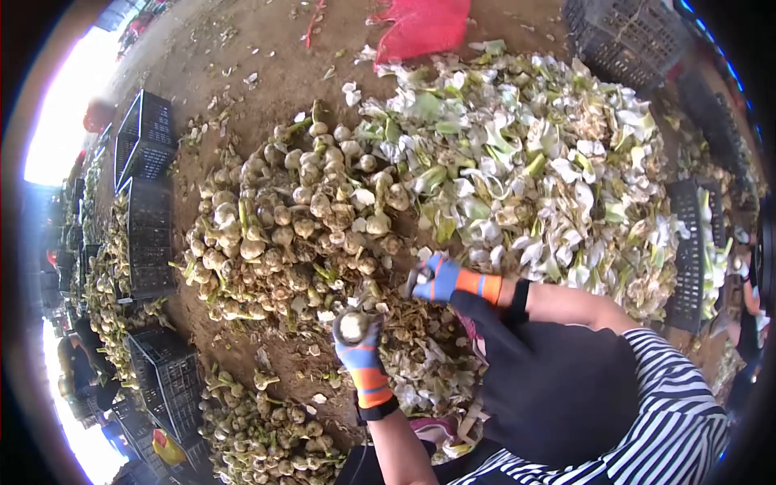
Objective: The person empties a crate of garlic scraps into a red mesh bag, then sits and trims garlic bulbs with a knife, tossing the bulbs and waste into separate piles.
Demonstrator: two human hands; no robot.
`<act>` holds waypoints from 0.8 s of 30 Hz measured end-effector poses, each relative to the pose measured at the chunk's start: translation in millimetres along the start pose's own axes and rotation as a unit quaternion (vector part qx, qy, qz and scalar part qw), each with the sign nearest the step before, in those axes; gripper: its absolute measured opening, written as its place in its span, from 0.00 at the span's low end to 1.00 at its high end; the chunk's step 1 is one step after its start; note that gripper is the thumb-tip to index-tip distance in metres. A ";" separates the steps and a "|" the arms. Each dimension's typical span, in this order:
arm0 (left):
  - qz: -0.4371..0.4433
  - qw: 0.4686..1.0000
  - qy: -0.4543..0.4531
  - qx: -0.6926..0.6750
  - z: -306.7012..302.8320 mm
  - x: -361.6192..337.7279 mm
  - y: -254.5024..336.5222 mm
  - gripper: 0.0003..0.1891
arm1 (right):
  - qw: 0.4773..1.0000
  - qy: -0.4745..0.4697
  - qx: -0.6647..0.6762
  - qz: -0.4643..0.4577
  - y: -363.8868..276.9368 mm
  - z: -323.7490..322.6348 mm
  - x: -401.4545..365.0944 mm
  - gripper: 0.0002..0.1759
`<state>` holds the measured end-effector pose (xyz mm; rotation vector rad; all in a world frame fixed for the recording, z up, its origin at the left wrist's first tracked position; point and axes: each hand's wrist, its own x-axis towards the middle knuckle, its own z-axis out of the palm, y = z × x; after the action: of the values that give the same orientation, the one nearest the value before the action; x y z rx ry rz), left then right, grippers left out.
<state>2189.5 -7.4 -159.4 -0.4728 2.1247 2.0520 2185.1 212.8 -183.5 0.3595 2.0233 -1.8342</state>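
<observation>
1. The left hand [364, 360] grasps one garlic bulb [353, 327] at the edge of the larger bulb heap [283, 226].
2. The right hand [440, 279], just beside, is curled round something pale [422, 279], too blurred to name.
3. Good handling likely wants a steady, gentle hold, without bruising the cloves.
4. Counts: two bulb heaps nearby, bulbs uncountable; one large peel heap [525, 162]; one red sheet [424, 28].

There are two gloved hands [364, 357], one garlic bulb [352, 327] in the left, one red sheet [424, 28]. Nearby lie two garlic heaps [291, 218]; black crates [152, 242] blur past counting.
</observation>
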 end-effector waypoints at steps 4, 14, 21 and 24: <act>-0.132 0.863 -0.054 -0.485 1.3 -10.4 20.0 0.05 | 0.984 -0.104 -0.069 -0.124 -26.0 22.4 -18.1 0.08; 0.211 0.790 -0.022 -0.575 -98.2 -51.8 88.6 0.06 | 0.995 0.085 0.021 0.038 45.7 -9.8 6.2 0.13; -0.125 0.981 0.148 -0.025 -43.0 31.9 -10.9 0.13 | 0.984 0.005 0.174 0.030 15.0 6.0 -13.5 0.08; -0.086 0.971 0.011 0.223 48.8 91.0 -51.0 0.29 | 0.993 -0.004 0.116 0.008 1.5 3.4 -18.1 0.08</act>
<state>2115.3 29.3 -239.4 -0.5850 2.3646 1.4230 2202.3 210.8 -177.1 0.4309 1.8000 -2.0615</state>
